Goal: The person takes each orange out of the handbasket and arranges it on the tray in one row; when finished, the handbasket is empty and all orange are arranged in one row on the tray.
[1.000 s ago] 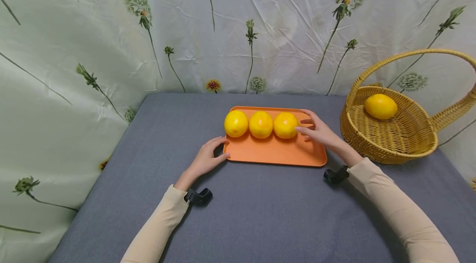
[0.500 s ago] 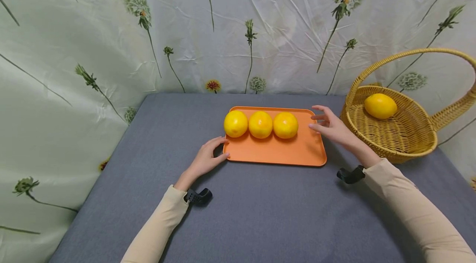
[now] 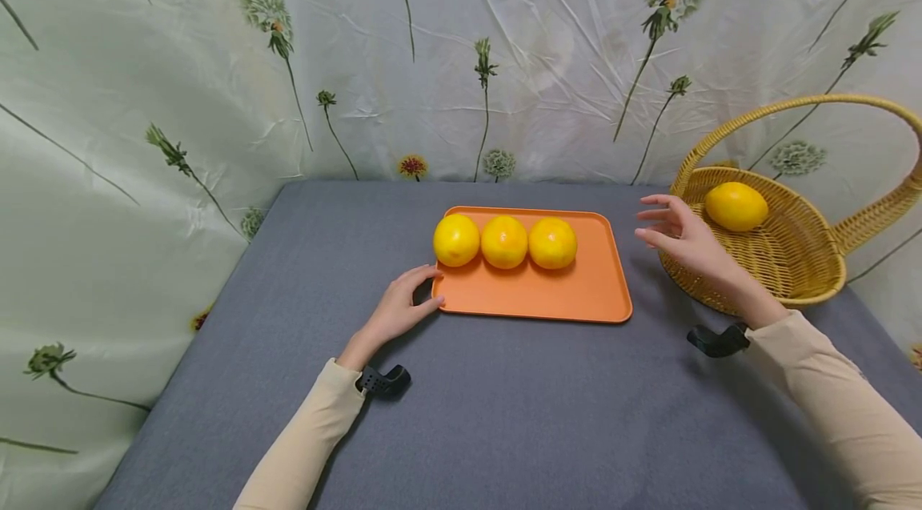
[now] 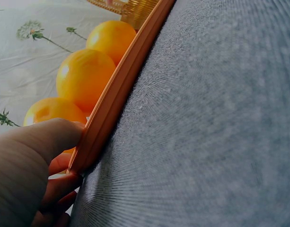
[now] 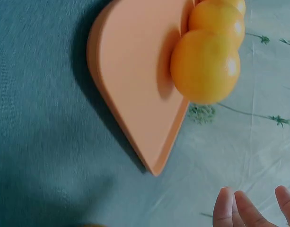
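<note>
Three round yellow-orange fruits stand in a row along the back of an orange tray (image 3: 533, 294): a left fruit (image 3: 456, 240), a middle fruit (image 3: 504, 242) and a right fruit (image 3: 552, 243). My left hand (image 3: 396, 306) grips the tray's front left corner. In the left wrist view its thumb (image 4: 59, 135) lies at the rim, with the other fingers around the corner. My right hand (image 3: 684, 238) holds nothing, its fingers loosely bent, between the tray and a wicker basket (image 3: 785, 278). It overlaps the basket's left rim in the head view. A yellow lemon (image 3: 736, 206) lies in the basket.
The basket's tall arched handle (image 3: 799, 103) rises over its bowl at the right of the table. Grey cloth (image 3: 504, 414) covers the table. A pale curtain with printed dandelions (image 3: 547, 54) hangs behind and to the left.
My right hand has moved away from the right fruit, past the tray's right edge to the basket's left side. The left hand, tray and fruits have stayed in place.
</note>
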`<action>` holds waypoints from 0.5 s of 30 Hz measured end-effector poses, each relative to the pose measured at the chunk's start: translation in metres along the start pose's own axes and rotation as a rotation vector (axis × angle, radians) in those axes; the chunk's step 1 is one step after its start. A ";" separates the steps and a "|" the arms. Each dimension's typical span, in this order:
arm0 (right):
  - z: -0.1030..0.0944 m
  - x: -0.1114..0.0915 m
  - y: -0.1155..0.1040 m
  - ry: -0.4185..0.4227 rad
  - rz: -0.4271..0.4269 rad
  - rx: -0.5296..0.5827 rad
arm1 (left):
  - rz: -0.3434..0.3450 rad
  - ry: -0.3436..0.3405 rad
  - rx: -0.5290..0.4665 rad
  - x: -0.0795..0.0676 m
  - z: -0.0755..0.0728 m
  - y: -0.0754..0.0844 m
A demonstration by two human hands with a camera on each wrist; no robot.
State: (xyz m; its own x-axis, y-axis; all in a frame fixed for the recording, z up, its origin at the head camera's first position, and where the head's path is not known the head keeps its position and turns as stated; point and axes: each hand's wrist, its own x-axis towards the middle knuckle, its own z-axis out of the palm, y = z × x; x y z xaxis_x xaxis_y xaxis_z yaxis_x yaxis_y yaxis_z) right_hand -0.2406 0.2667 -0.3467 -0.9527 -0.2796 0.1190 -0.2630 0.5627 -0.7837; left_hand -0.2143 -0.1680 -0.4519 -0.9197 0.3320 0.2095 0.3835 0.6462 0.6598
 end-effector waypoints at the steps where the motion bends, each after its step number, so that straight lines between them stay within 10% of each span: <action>1: -0.003 -0.002 0.000 0.011 -0.002 -0.009 | -0.002 -0.001 -0.001 0.000 0.000 0.000; 15: -0.045 -0.016 0.000 0.107 0.033 -0.072 | -0.003 -0.006 -0.004 -0.001 0.000 0.001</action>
State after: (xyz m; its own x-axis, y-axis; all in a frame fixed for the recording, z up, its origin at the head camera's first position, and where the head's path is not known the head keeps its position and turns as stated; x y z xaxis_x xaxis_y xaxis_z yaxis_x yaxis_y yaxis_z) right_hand -0.2324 0.3057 -0.3208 -0.9708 -0.1777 0.1614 -0.2380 0.6256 -0.7429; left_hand -0.2136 -0.1682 -0.4513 -0.9202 0.3346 0.2032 0.3808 0.6442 0.6633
